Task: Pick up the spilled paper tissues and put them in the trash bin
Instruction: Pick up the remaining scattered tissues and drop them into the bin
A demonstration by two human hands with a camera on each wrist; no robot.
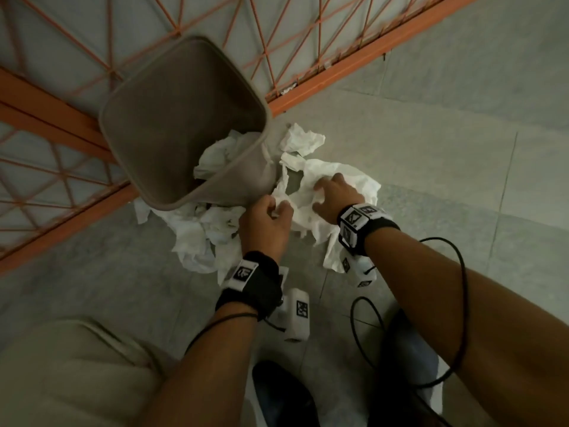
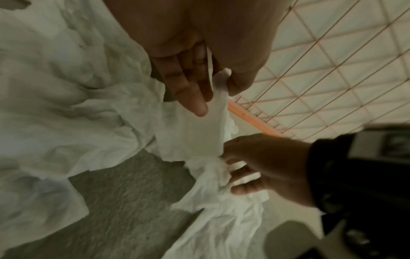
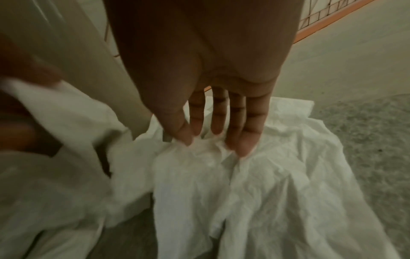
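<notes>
Fingers of the left hand pinch a strip of white tissue against the thumb, as the left wrist view shows at centre frame, so that piece is already gripped and ready to lift. Fingers of the right hand reach down onto a large crumpled sheet at centre right of the head view; their tips dig into the paper and bunch it, which looks like gathering a handful rather than a finished grip. Both hands work side by side, probably to draw the loose sheets into one wad.

The paper tissues lie spread on the floor, mostly at the middle of the head frame, with one small crumpled piece just above the right hand. The trash bin lies tipped on its side at upper left centre, its mouth facing the pile, and a few tissues sit inside it. It rests against an orange wire fence across the top of the frame. Most of the job seems still ahead, since most of the paper is outside the bin, and I judge the bin may need righting
</notes>
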